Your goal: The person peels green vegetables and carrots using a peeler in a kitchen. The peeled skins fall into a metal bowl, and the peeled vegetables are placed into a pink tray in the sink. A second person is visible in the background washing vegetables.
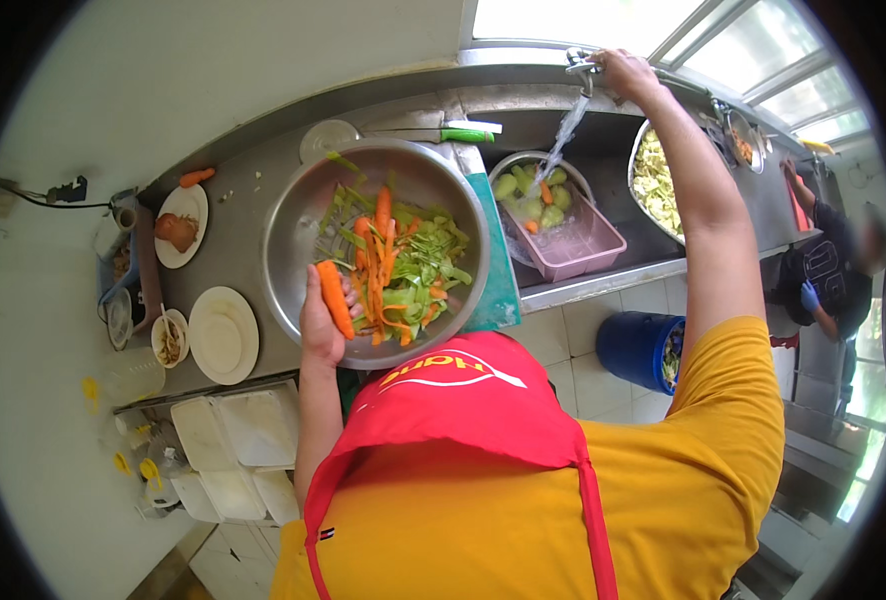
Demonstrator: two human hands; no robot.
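Observation:
My left hand [324, 319] holds a peeled carrot [336, 299] over the near left part of a large steel bowl [282, 247]. Inside the bowl lie green peelings [432, 251], orange carrot peelings [374, 281] and at least one more carrot [383, 210]. My right hand [627, 73] reaches far forward and grips the metal faucet [582, 66] at the sink's back edge. Water [565, 135] runs from it onto pale green peeled vegetables [552, 196] and carrot pieces, in a pink plastic basin [582, 244] that overlaps a round metal bowl [591, 187] in the sink.
A green-handled knife [467, 136] lies behind the bowl, near the green board [497, 289]. Plates [224, 335] and a small bowl [169, 337] stand at left. Chopped vegetables fill a large container [654, 176] by my right arm. A blue bin [630, 349] is below; a co-worker [825, 262] stands far right.

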